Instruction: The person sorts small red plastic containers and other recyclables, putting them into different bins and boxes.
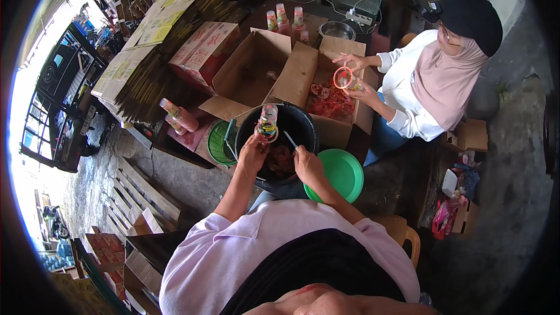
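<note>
My left hand (253, 154) grips a printed clear plastic cup (268, 119) over a large black bucket (311, 129). The cup is tilted, with its reddish rim towards me. In my right hand (308, 165) is a small knife (290, 139), its pale blade pointing up and left across the bucket's opening, apart from the cup. Reddish-brown scraps (280, 160) lie inside the bucket; what they are is hard to tell. Below my right forearm sits a green plastic basin (343, 173). A green mesh basket (218, 144) stands beside the bucket on the left.
Across to the right, a person (415, 74) holds another cup (344, 78) above a cardboard box of red scraps (330, 100). Another open box (249, 68) stands beyond the bucket. Stacked cups (186, 118) are at the left, flattened cartons (162, 22) behind them. A wooden pallet (144, 192) lies on the floor.
</note>
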